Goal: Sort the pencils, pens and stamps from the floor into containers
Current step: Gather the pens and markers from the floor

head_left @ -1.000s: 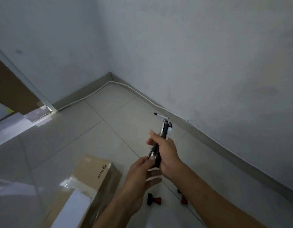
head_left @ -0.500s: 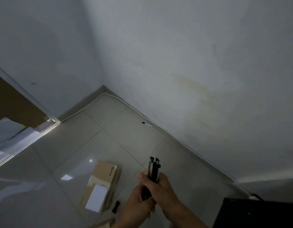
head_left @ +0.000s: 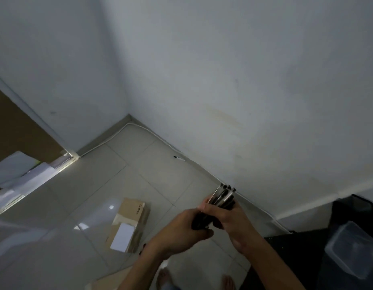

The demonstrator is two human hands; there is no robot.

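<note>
Head view: the floor carries a cardboard box, a clear container sits far right. My right hand grips the bundle of pens, left hand pinching its lower end. Loosen either grip and pens could scatter; one stray pen by the wall risks being forgotten.

Both forearms reached up from the lower edge of the head view and met near the centre. The right hand was curled round a bundle of pens, the ends fanning out above its fingers. The left hand closed on the bundle's lower end, just beside the right, knuckles facing the camera.
</note>
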